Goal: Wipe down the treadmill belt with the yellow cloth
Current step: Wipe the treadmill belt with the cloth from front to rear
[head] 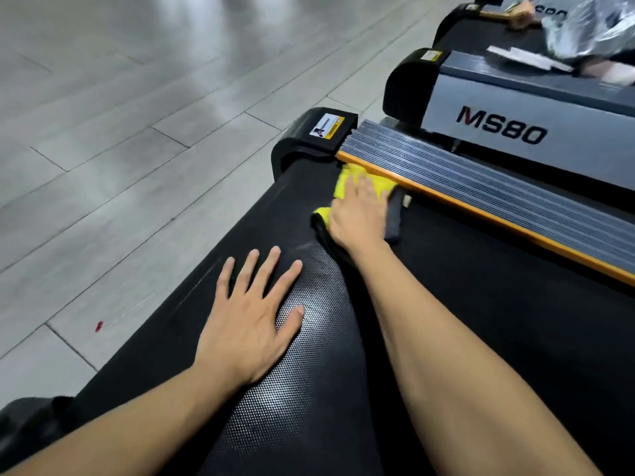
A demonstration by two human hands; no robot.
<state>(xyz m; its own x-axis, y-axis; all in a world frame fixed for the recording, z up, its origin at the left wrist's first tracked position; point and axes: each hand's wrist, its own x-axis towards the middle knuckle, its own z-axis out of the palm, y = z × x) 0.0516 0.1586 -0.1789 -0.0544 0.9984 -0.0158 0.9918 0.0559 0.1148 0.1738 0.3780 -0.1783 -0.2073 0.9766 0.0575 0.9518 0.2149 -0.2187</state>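
Note:
The black textured treadmill belt [481, 321] runs from the bottom of the view up to its far end. My right hand [359, 214] presses flat on the yellow cloth [347, 178] at the belt's far right corner, against the orange-edged side rail [481, 187]. Part of the cloth shows grey on its right side. My left hand [254, 314] lies flat on the belt nearer to me, fingers spread, holding nothing.
A black end cap [319, 135] with a warning sticker closes the belt's far end. A second treadmill marked MS80 [515, 121] stands to the right, with plastic wrap and other items on machines behind. Grey plank floor [120, 132] lies to the left, with a small red speck.

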